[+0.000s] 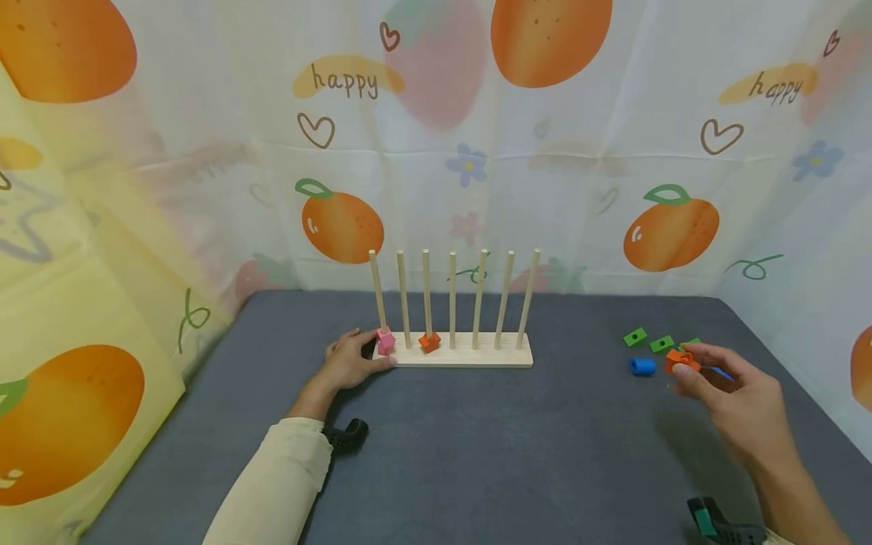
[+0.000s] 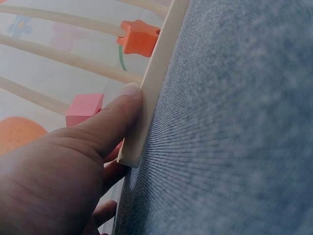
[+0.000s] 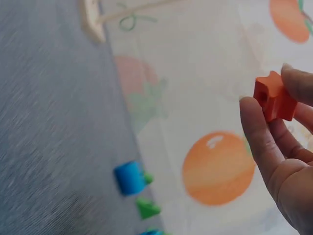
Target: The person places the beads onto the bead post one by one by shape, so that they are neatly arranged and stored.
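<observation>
My left hand (image 1: 349,362) grips the left end of a wooden peg board (image 1: 470,361), its thumb along the front edge and the other fingers partly hidden round the end. Several upright pegs stand in a row on the board. A pink block (image 1: 385,342) sits low on the leftmost peg, close to that hand. Low on the third peg from the left is an orange star-shaped bead (image 1: 429,343). Over at the right, my right hand (image 1: 745,401) pinches another orange star bead (image 3: 275,97) between thumb and fingers, and a hole shows in its side.
Green blocks with holes (image 1: 635,337) and a blue cylinder (image 1: 643,367) lie on the grey table (image 1: 504,454) near my right hand, with more blue partly behind that hand. A patterned curtain (image 1: 565,151) hangs along the table's back edge and both sides.
</observation>
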`<state>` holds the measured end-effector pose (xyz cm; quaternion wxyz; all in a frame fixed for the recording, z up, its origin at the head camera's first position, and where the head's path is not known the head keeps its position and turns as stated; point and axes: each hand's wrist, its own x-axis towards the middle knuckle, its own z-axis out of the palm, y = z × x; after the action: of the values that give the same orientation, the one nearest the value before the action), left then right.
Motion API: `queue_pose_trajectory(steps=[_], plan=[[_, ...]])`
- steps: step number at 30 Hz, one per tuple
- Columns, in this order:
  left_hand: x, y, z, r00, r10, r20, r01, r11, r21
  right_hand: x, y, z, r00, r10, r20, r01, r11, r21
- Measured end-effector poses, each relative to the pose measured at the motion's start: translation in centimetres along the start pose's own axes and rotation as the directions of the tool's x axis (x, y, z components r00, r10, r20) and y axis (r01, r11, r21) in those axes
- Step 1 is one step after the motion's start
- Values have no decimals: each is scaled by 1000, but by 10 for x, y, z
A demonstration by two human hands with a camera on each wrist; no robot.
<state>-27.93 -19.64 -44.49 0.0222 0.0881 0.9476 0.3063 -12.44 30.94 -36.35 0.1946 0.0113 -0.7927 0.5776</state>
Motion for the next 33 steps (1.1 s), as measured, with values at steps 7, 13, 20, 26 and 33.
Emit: queue_pose_trajectory(steps=[7,13,20,26,33], plan=[[0,-1,-2,1000,-1,2,1,1000,0,12,-36,10,996,-94,-1,94,993,68],[0,-1,-3,1000,4,2,-4,1000,2,25,-68,20,990,-136,46,131,987,93],[-1,0,-2,1000,-1,5,1,1000,-7,39,-104,36,976,-193,96,132,887,442],[-1,1,-3,1000,-2,5,2,1000,-18,55,-130,56,964,-251,85,171,836,521],[-1,1,-2,1000,-8,3,8,1000,-15,70,-156,83,954,-279,109,186,838,514]])
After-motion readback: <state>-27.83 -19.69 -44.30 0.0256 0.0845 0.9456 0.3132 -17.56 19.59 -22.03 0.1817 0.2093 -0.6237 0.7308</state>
